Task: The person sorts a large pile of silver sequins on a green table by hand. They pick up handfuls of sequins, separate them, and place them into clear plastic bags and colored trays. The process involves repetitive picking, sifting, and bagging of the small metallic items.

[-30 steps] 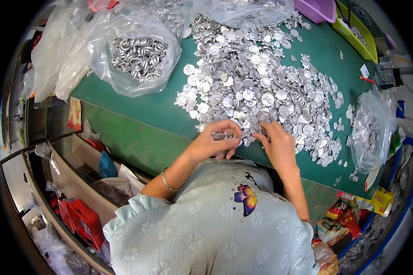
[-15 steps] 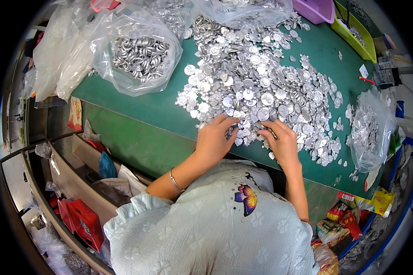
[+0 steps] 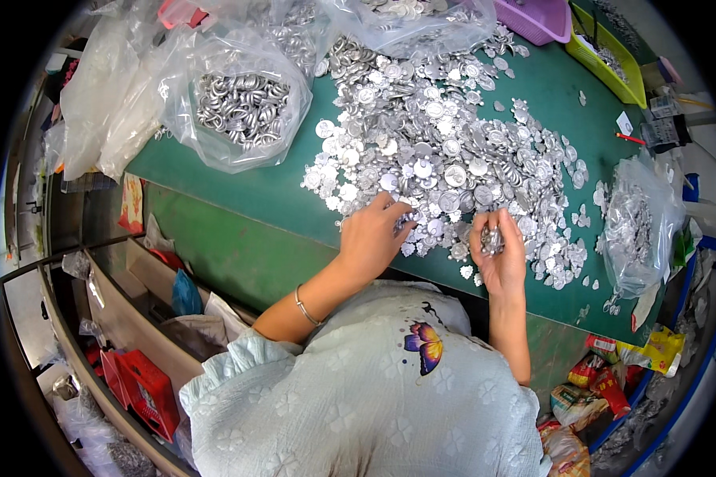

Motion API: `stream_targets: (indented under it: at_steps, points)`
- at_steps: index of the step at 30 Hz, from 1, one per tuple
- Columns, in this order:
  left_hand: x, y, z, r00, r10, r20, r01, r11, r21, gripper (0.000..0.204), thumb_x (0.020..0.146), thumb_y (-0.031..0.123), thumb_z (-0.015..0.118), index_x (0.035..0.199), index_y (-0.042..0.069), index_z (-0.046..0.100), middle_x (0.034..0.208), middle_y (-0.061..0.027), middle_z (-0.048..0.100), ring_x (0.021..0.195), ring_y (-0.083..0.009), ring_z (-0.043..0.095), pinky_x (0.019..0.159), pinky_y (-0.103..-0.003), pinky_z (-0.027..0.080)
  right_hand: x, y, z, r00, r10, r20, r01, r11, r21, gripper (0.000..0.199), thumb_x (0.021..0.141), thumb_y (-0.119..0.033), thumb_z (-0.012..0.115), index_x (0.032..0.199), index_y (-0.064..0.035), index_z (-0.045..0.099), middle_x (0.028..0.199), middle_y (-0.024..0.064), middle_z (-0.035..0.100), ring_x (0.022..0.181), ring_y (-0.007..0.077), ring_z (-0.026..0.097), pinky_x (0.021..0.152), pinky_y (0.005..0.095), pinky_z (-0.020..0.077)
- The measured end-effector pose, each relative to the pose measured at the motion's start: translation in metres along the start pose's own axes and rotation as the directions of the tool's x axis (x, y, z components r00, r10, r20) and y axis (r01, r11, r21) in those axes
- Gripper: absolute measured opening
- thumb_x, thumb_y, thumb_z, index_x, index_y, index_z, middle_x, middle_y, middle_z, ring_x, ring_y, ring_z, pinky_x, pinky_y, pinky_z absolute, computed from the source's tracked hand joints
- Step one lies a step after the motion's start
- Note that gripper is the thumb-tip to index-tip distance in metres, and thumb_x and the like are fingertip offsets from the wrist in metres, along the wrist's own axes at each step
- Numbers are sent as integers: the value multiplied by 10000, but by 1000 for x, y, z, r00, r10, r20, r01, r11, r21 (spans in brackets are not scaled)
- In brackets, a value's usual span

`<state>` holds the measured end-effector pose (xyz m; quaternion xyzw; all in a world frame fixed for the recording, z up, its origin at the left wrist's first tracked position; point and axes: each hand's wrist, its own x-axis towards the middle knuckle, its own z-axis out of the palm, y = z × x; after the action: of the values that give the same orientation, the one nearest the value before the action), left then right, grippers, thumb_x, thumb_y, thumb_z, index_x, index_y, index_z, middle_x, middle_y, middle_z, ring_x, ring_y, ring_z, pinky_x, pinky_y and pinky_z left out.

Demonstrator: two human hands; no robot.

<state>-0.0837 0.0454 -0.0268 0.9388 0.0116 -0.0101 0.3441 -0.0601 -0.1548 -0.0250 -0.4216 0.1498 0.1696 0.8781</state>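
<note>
A large heap of small silver metal discs (image 3: pixel 437 135) covers the middle of a green table (image 3: pixel 262 191). My left hand (image 3: pixel 371 236) rests at the near edge of the heap, fingers curled over a few discs. My right hand (image 3: pixel 497 254) is beside it, palm up, closed around a small stack of discs (image 3: pixel 492 238). A thin bracelet (image 3: pixel 304 306) circles my left wrist. My pale patterned top with a butterfly print (image 3: pixel 423 348) fills the lower view.
A clear plastic bag of silver rings (image 3: pixel 239 107) lies at the left on the table. Another bag of metal parts (image 3: pixel 636 222) sits at the right edge. Yellow (image 3: pixel 608 56) and pink (image 3: pixel 533 20) baskets stand at the back. Red boxes (image 3: pixel 139 389) lie on the floor, left.
My hands have separated: the left moved a little up into the heap's edge, the right drew to the right and turned palm up with a stack of discs.
</note>
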Motion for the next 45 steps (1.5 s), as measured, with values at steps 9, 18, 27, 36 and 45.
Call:
stream_targets:
  at_steps: [9, 18, 27, 36, 45]
  points:
    - [7, -2, -11, 851, -258, 457, 525, 414, -743, 66, 816, 129, 646, 855, 76, 651, 728, 2, 567, 540, -78, 483, 416, -207, 320, -8, 3, 3, 973, 155, 173, -135, 984, -120, 196, 873, -121, 579, 1021, 8, 574, 708, 46, 527, 531, 127, 495, 456, 257, 413]
    - [5, 11, -10, 701, 20, 713, 707, -151, -691, 132, 865, 172, 601, 922, 54, 586, 762, -10, 511, 550, -52, 404, 396, -171, 272, -20, 2, 29, 983, -4, 183, 86, 894, -440, 233, 816, 11, 600, 1047, 27, 572, 714, 26, 524, 540, 81, 484, 444, 207, 398]
    - [2, 30, -8, 691, -21, 723, 720, -77, -690, 152, 865, 193, 610, 929, 56, 593, 758, 5, 508, 574, -55, 410, 429, -176, 270, -26, -2, 33, 969, -209, 135, 244, 689, -683, 86, 824, -58, 626, 869, 15, 628, 772, 26, 596, 682, 65, 526, 601, 210, 416]
    - [7, 33, 0, 748, -55, 661, 663, 21, -749, 136, 855, 171, 626, 916, 55, 594, 734, 16, 517, 572, -50, 425, 445, -186, 286, -21, -8, 30, 880, -410, 239, 422, 449, -788, 71, 804, -26, 618, 831, 40, 622, 737, 92, 610, 670, 138, 565, 610, 258, 432]
    - [4, 36, 3, 743, -73, 665, 669, 65, -740, 128, 858, 148, 622, 916, 39, 586, 745, 3, 533, 558, -51, 441, 436, -178, 304, -24, -7, 26, 818, -487, 307, 497, 329, -803, 52, 797, -21, 614, 811, 28, 608, 706, 134, 575, 615, 263, 575, 556, 320, 439]
